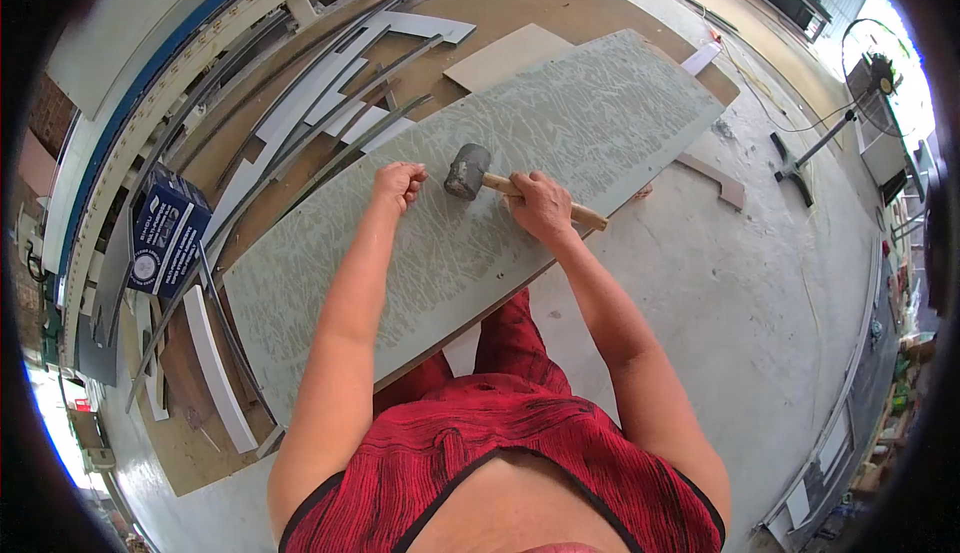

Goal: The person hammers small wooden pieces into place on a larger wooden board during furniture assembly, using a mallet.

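Note:
My right hand (541,205) is closed around the wooden handle of a rubber mallet (467,171). The mallet's dark head lies at or just above a long grey-green panel (610,103) with a streaky, glue-like pattern on its face. To the left of the mallet head, my left hand (399,185) is held with its fingers curled together over the panel. Whatever may be between those fingers is too small or hidden to tell. The panel slants across in front of my body, its near edge by my legs.
Long dark strips (330,118) and white cut-out boards (430,26) lie left of the panel on a brown board. A blue printed box (170,228) stands at the left, near a large machine (215,43). A fan (870,78) stands at the right, beyond the pale floor (690,283).

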`<action>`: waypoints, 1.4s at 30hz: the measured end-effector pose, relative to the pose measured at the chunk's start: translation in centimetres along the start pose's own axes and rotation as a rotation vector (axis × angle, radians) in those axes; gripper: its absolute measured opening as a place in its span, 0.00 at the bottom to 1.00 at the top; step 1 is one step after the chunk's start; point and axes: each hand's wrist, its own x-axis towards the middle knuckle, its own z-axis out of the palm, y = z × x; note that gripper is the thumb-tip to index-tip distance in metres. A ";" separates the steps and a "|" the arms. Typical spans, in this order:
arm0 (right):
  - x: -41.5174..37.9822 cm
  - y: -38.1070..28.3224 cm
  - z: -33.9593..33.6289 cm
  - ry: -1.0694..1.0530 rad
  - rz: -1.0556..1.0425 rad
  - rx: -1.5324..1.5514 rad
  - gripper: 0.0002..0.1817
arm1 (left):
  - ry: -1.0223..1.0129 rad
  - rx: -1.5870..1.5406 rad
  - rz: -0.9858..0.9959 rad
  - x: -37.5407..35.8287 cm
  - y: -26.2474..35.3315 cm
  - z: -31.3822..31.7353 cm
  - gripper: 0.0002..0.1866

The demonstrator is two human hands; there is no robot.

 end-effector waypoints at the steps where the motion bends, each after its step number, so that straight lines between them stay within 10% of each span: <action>1: 0.0 -0.1 -0.1 0.003 0.001 0.000 0.09 | 0.001 0.011 0.001 -0.1 0.1 0.1 0.05; 42: 3.4 -5.8 -0.3 -0.380 0.230 0.475 0.16 | -0.036 0.025 0.233 -1.2 -1.5 -0.4 0.03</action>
